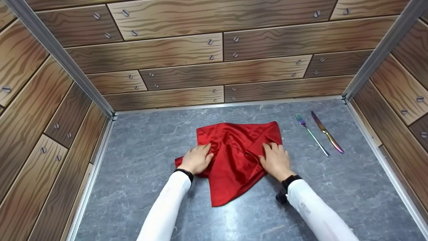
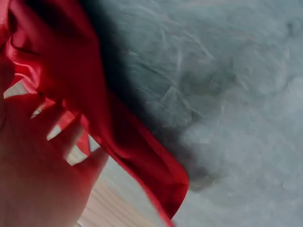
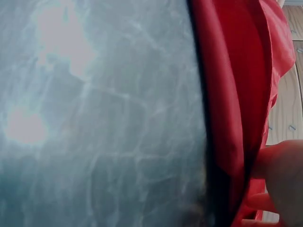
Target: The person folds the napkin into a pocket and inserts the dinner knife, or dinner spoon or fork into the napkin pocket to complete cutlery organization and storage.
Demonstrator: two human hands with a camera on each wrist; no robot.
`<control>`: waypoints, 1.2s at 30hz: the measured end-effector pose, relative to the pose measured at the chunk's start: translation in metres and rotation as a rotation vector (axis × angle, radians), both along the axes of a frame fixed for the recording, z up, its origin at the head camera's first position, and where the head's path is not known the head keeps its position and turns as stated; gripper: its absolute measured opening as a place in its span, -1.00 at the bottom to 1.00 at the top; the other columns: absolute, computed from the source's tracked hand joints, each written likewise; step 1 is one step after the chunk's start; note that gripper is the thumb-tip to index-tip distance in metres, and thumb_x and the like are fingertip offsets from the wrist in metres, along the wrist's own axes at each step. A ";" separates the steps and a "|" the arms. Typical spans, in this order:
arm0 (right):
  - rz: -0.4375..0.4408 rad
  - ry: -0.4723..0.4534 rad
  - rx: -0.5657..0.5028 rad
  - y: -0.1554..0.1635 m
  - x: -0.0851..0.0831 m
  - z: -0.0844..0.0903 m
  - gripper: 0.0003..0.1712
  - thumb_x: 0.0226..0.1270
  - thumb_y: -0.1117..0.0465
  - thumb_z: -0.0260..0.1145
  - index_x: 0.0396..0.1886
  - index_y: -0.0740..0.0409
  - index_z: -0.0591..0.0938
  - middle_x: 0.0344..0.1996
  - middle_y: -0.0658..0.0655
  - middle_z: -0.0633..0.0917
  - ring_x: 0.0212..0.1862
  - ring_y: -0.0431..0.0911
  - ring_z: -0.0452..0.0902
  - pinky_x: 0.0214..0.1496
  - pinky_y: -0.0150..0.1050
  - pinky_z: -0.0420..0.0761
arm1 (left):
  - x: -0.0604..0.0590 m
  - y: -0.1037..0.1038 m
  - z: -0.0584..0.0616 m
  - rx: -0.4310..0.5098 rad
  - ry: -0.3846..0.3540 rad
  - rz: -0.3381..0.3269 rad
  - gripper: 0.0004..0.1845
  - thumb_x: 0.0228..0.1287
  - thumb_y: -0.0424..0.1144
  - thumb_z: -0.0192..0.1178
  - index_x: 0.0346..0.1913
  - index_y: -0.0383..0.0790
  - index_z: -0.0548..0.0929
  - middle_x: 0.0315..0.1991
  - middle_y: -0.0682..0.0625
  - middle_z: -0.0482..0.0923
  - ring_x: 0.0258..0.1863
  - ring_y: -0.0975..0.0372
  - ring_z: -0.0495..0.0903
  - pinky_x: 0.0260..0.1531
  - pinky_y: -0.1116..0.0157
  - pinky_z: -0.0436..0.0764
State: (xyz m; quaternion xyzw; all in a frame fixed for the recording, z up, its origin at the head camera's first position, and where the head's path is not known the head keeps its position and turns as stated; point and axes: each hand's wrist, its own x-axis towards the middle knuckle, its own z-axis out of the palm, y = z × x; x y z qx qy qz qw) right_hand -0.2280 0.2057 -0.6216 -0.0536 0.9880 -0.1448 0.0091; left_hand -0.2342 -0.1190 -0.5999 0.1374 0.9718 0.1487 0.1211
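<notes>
A crumpled red satin-like cloth [image 1: 234, 157] lies on the grey floor between the two hands, with raised folds across its middle and one corner pointing toward the person. My left hand [image 1: 196, 159] rests on its left side; in the left wrist view the spread fingers [image 2: 61, 123] touch the folds. On the right side of the cloth lies my right hand [image 1: 277, 160], thumb apart from the fingers. The right wrist view shows this hand [image 3: 284, 184] against a folded edge of the cloth [image 3: 222, 85], its fingertips partly hidden.
To the right of the cloth lie a rainbow-coloured fork [image 1: 312, 135] and a matching knife [image 1: 327, 132], side by side. Wood-patterned panels [image 1: 180, 50] wall in the grey marbled surface [image 1: 143, 140] at the back, left and right.
</notes>
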 end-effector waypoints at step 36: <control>0.135 0.094 0.005 0.046 -0.031 0.019 -0.25 0.24 0.22 0.27 0.47 0.27 0.44 0.50 0.41 0.34 0.52 0.42 0.16 0.51 0.41 0.20 | -0.005 -0.042 0.018 -0.044 -0.146 0.132 -0.06 0.05 0.31 0.45 0.38 -0.17 0.40 0.64 -0.37 -0.01 0.66 -0.19 -0.08 0.63 -0.21 -0.08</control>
